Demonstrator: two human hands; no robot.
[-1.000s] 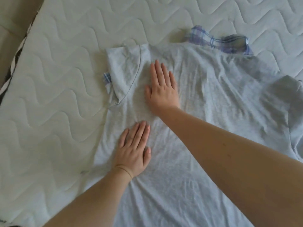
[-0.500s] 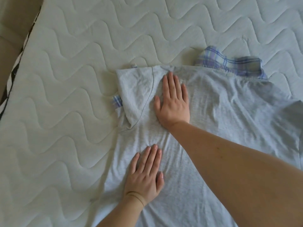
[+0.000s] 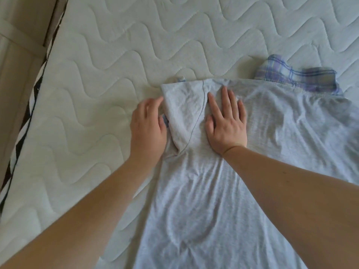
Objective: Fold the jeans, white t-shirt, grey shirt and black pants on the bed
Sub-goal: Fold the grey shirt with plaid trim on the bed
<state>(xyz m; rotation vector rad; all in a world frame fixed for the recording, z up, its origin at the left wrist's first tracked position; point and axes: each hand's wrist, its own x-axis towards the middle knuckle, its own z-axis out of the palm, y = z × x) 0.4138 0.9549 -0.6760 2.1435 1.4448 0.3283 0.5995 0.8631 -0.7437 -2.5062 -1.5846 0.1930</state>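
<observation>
The grey shirt [image 3: 223, 191] lies spread on the quilted white mattress [image 3: 97, 94], its plaid collar [image 3: 295, 76] at the far edge. One sleeve [image 3: 182, 113] is folded in over the body. My right hand [image 3: 225, 121] presses flat on the shirt just right of that sleeve, fingers straight. At the sleeve's left edge is my left hand [image 3: 147, 127], fingers loosely bent and touching the fabric fold; whether it pinches the cloth is hidden. The jeans, white t-shirt and black pants are out of view.
The mattress edge with black-and-white piping [image 3: 25, 129] runs along the left side, with a beige floor or bed frame [image 3: 17, 55] beyond it. Bare mattress stretches to the left of and beyond the shirt.
My left hand has left the shirt's body and moved up and left to the folded sleeve's outer edge. My right hand stays pressed flat in about the same place.
</observation>
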